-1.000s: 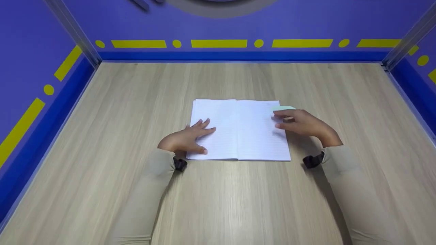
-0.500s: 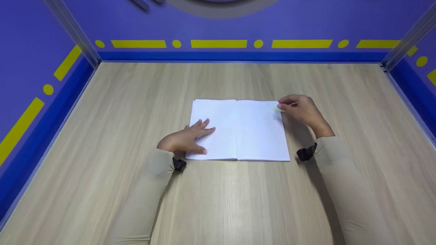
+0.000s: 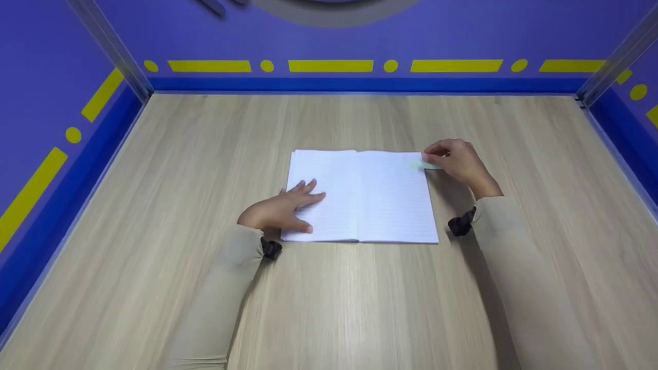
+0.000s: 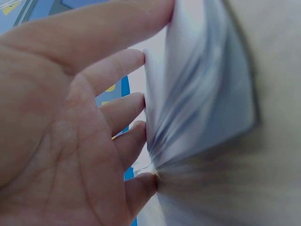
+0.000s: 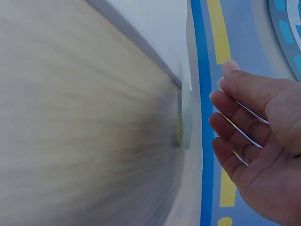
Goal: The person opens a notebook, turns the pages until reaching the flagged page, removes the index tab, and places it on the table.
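Observation:
An open notebook (image 3: pixel 396 200) with white ruled pages lies on the table. My left hand (image 3: pixel 280 209) rests on its left page with the fingers spread. In the left wrist view, the fingertips meet the page and the loose leaves (image 4: pixel 207 94) fan at the edge. A pale green sticky note (image 3: pixel 431 165) juts out past the right page's edge near the top corner. My right hand (image 3: pixel 457 159) is at that corner, thumb and forefinger close together. The right wrist view shows those fingers (image 5: pixel 233 106) loosely bent beside the green note (image 5: pixel 186 117), with nothing visible between them.
The wood-grain table (image 3: pixel 339 303) spreads around the notebook. Blue panels (image 3: pixel 329 46) with yellow marks stand along its back and both sides. A black wrist camera (image 3: pixel 271 248) sits at the left cuff, another black camera (image 3: pixel 461 224) at the right.
My right hand has moved from over the right page up to its top right corner, the thumb and forefinger drawing together. My left hand and the notebook have stayed in place.

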`<action>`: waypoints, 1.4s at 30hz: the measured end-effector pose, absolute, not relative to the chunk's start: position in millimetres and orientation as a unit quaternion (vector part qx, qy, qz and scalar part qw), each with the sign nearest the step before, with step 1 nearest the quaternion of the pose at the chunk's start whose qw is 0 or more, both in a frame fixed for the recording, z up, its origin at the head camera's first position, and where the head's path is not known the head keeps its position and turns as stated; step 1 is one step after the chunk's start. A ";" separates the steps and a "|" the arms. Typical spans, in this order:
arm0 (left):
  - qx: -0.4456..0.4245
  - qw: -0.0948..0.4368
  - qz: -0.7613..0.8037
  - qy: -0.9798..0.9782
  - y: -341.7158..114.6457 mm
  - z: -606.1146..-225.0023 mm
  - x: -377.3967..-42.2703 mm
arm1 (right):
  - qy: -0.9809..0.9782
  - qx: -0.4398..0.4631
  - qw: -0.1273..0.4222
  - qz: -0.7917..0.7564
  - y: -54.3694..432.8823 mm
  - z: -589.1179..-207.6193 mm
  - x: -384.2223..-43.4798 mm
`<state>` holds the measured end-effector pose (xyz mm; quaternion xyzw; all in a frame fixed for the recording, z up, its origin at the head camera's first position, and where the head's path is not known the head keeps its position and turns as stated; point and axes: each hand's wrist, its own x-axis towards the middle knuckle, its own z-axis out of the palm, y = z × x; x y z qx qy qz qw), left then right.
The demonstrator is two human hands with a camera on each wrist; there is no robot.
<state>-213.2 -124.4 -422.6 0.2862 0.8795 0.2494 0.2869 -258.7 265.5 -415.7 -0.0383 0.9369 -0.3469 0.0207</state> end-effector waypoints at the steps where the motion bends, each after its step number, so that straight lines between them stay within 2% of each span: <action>1: 0.285 0.288 0.249 0.880 -124.2 -422.6 -213.3 | 0.937 -0.038 0.024 -0.347 266.4 -416.6 -259.4; 19: 0.276 0.291 0.258 0.879 -124.0 -421.3 -210.6 | 0.938 -0.020 0.067 -0.338 269.4 -425.0 -270.1; 42: 0.292 0.286 0.255 0.876 -125.8 -422.1 -213.2 | 0.950 -0.051 0.012 -0.309 263.6 -428.2 -269.1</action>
